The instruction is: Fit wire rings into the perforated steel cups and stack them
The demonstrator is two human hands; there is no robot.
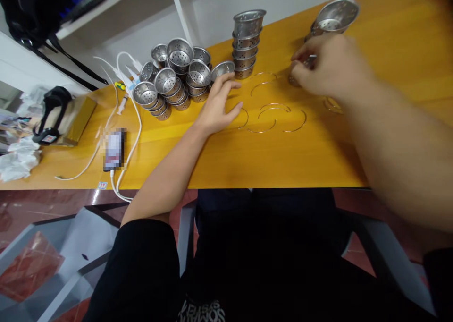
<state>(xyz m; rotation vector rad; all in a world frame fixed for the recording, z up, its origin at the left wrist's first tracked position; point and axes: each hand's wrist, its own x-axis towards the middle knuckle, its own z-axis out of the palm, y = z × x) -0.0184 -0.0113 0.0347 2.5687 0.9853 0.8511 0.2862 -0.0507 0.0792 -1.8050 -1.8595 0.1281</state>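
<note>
Currently, head view only. Left hand (217, 105) is laid flat on the table (247, 161) at frame centre, fingers spread apart, nothing gripped; fingertips are touching or just beside a tipped cup (222, 69) and a wire ring (244, 119).

Right hand (327, 67) is seen at upper right, blurred. Fingers are curled together around something small and metallic at the table surface; what is clamped cannot be told for certain. A strainer (336, 15) is seen just above that hand, tilted, mouth toward the camera; whether it is touched cannot be told.

More wire rings are spread between the hands: ring pair (264, 81) further up, ring pair (276, 119) lower centre, one more ring (332, 105) partly hidden under the right wrist.

A cup stack (247, 43) is stood upright at upper centre, just above the rings. A cup pile (173, 79), perforated steel, is heaped left of the stack, near the left hand.

At left: white cables (130, 100) are run across the table to a phone (115, 149) lying near the front edge. A box (74, 119) with a black strap on it is set at far left, crumpled tissue (17, 159) beside it. Black bag (31, 10) is seen at upper left corner.
</note>
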